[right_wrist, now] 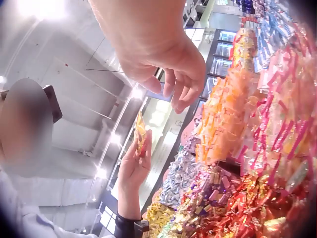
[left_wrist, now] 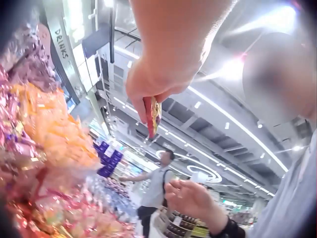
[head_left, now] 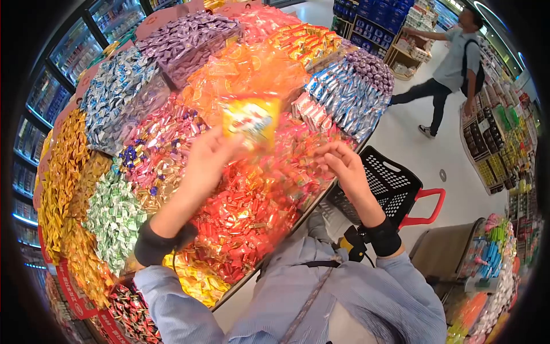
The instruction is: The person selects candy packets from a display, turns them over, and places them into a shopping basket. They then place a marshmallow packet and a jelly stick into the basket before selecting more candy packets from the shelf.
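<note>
My left hand [head_left: 213, 150] pinches a small yellow packet [head_left: 251, 121] with red and white print by its lower edge, held up above the candy heap. Seen edge-on, the packet [left_wrist: 152, 116] shows a red side and a gold side in the left wrist view. To the right, my right hand [head_left: 342, 163] hovers over the pink-wrapped candies [head_left: 298, 155] with loosely bent fingers and nothing in them. In the right wrist view its fingers [right_wrist: 183, 94] hang down, apart from the packet. Red-wrapped candies [head_left: 240, 212] lie below both hands.
Around them spread orange [head_left: 252, 71], purple [head_left: 189, 34], blue-white [head_left: 117, 86] and green-white [head_left: 114, 215] candy piles. A black shopping basket [head_left: 389, 183] with a red handle stands right of the display. A person [head_left: 458, 63] walks in the aisle beyond.
</note>
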Action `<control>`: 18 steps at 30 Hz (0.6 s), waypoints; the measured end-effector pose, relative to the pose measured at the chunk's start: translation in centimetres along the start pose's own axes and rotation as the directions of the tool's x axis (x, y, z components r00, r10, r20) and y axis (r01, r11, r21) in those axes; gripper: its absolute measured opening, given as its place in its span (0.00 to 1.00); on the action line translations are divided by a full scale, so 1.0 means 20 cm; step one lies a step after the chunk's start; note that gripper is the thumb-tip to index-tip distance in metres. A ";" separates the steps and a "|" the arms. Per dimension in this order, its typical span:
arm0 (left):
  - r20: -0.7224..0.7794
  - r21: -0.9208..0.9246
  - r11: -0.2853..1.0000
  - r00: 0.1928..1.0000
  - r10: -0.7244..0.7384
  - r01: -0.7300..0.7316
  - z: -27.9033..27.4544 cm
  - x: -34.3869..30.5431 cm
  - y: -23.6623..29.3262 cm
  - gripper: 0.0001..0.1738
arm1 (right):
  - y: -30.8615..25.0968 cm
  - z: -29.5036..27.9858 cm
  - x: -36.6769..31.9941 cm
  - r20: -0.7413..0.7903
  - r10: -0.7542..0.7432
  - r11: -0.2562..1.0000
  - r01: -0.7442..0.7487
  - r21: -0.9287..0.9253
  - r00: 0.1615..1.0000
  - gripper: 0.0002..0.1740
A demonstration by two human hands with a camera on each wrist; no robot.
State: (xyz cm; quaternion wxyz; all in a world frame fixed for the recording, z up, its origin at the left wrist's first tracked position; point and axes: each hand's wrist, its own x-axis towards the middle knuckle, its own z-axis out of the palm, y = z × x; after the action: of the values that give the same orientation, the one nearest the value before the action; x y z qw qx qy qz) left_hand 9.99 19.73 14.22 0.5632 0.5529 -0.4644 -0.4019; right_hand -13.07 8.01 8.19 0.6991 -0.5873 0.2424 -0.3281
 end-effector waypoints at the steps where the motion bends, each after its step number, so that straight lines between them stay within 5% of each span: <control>1: 0.037 -0.034 0.998 0.998 -0.058 0.060 0.08 -0.04 0.02 0.19 | -0.03 0.02 0.00 0.056 -0.039 0.998 0.036 0.054 0.998 0.12; 2: 0.170 -0.275 0.958 0.985 -0.042 0.088 0.15 -0.07 0.02 0.20 | -0.05 0.04 0.00 0.079 -0.048 0.995 0.041 0.096 0.996 0.13; 3: 0.168 -0.305 0.940 0.980 -0.103 0.151 0.19 -0.09 -0.02 0.21 | -0.08 0.05 0.00 0.100 -0.058 0.989 0.043 0.139 0.993 0.13; 9: 0.294 -0.308 0.923 0.946 -0.137 0.230 0.29 -0.13 -0.10 0.20 | -0.08 0.06 -0.08 0.063 -0.099 0.981 0.087 0.172 0.993 0.14; 12: 0.279 -0.148 0.966 0.946 -0.166 0.214 0.30 -0.14 -0.11 0.16 | -0.07 0.06 -0.10 0.025 -0.090 0.986 0.085 0.141 0.996 0.14; 18: 0.297 -0.307 0.907 0.934 -0.198 0.290 0.37 -0.18 -0.09 0.16 | -0.08 0.09 -0.14 0.012 -0.053 0.987 0.051 0.155 0.999 0.10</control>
State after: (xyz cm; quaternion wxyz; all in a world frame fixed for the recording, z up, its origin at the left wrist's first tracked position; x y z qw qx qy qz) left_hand 2.06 21.35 11.82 0.5307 0.4424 -0.3825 -0.6135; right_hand -13.95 11.07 9.86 0.7356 -0.5400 0.1952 -0.3594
